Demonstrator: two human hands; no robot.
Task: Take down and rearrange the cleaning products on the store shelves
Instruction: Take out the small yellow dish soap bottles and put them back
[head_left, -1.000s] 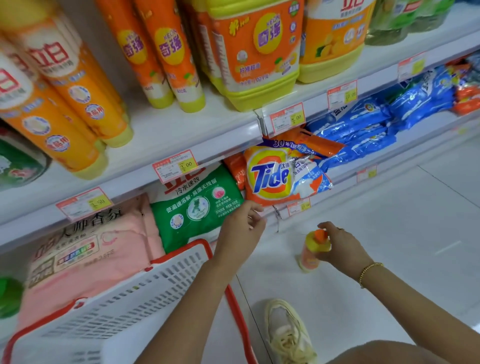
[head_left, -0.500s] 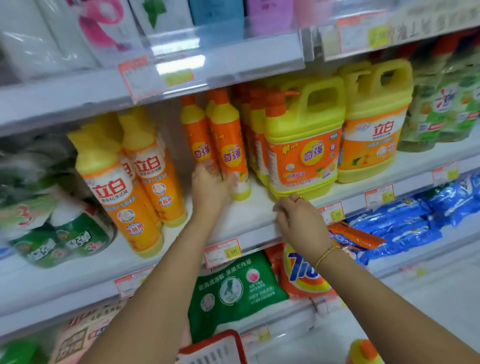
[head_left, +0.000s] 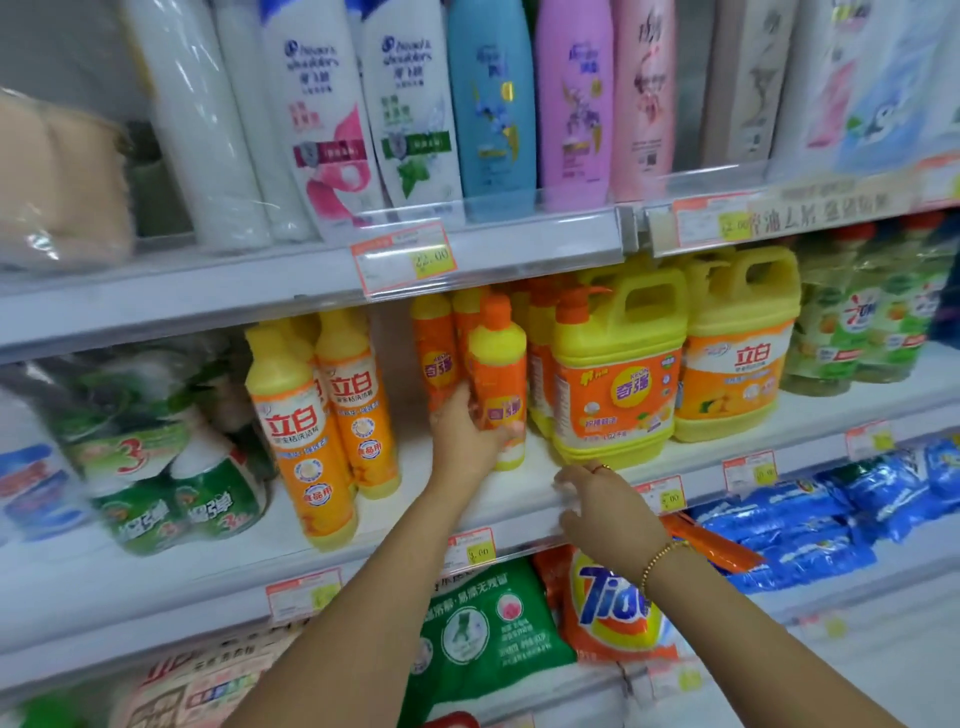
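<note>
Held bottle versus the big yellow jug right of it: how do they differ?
The bottle is slim with no handle; the jug is wide with a carry handle on top. The bottle is mostly orange with a yellow shoulder; the jug is yellow with an orange label. The left hand grips the bottle; the jug stands untouched on the shelf. Both show the same round logo.

Orange-and-yellow small bottle (head_left: 500, 379), yellow jug (head_left: 615, 374) with orange label, green bag (head_left: 483, 629), white shelf (head_left: 208, 561)
</note>
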